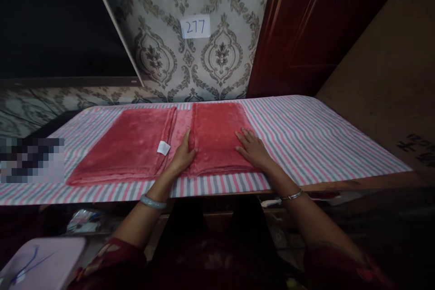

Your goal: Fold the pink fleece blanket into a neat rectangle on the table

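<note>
A red plush blanket (118,145) lies on the table, its two sides folded into thick panels with a narrow single-layer strip between them. On the left panel's inner edge is a white label (163,147). My left hand (184,154) rests at the inner edge of the right panel, fingers stretched out along the fold. Lying flat on the right part of that same panel, my right hand (252,147) has its fingers spread. Neither hand grips the cloth.
A striped cloth (306,140) covers the table. Behind it stand a patterned wall with a paper marked 277 (195,26), a dark screen (61,22) at left and a dark red panel (292,31). A cardboard sheet (390,68) leans at right; a pale stool (50,258) is lower left.
</note>
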A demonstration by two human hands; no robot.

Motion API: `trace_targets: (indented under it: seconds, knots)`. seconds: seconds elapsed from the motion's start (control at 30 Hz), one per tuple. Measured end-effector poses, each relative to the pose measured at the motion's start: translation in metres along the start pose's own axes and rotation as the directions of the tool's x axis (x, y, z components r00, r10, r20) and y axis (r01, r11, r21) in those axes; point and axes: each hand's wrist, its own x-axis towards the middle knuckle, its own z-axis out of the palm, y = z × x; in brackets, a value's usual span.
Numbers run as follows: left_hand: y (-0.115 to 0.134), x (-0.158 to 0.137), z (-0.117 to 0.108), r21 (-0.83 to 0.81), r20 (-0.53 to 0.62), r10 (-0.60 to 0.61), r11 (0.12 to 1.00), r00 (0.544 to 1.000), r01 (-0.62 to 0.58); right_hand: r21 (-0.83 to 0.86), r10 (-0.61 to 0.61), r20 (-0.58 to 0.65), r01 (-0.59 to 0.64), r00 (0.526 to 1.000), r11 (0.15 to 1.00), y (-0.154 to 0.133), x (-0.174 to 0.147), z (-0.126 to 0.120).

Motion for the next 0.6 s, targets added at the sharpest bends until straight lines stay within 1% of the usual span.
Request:
trace_targets:
  seconds: [0.13, 0.2, 0.27, 0.33, 0.4, 0.47, 0.53, 0.6]
  knots:
    - [-0.001, -0.004, -0.005, -0.14, 0.021, -0.017, 0.99, 1.0, 0.02, -0.025, 0.01, 0.044, -0.009, 0.999, 1.0, -0.003, 0.001, -0.009]
    - [0.001, -0.01, -0.005, -0.146, 0.011, -0.015, 0.989, 1.0, 0.016, -0.036, 0.016, 0.06, -0.014, 0.998, 0.999, -0.009, 0.002, -0.017]
    - [0.003, -0.019, -0.004, -0.061, -0.019, 0.024, 0.998, 1.0, -0.025, -0.032, 0.0, 0.052, 0.001, 0.999, 0.999, -0.02, 0.0, -0.024]
    - [0.002, -0.029, -0.001, 0.055, -0.035, 0.079, 0.995, 0.996, -0.077, -0.015, -0.059, 0.048, 0.06, 0.997, 0.998, -0.036, -0.005, -0.026]
    - [-0.001, -0.038, 0.0, 0.139, -0.021, 0.114, 0.984, 0.993, -0.11, 0.006, -0.143, 0.072, 0.143, 0.987, 0.99, -0.052, -0.014, -0.024]
    - [-0.005, -0.044, -0.002, 0.195, -0.003, 0.128, 0.973, 0.992, -0.125, 0.034, -0.2, 0.099, 0.197, 0.975, 0.98, -0.064, -0.022, -0.019]
    - [-0.006, -0.042, -0.007, 0.259, -0.011, 0.156, 0.955, 0.988, -0.147, 0.073, -0.226, 0.127, 0.219, 0.966, 0.973, -0.066, -0.025, -0.016]
    - [-0.001, -0.031, -0.013, 0.322, -0.033, 0.198, 0.93, 0.98, -0.177, 0.13, -0.255, 0.141, 0.237, 0.957, 0.963, -0.059, -0.018, -0.018]
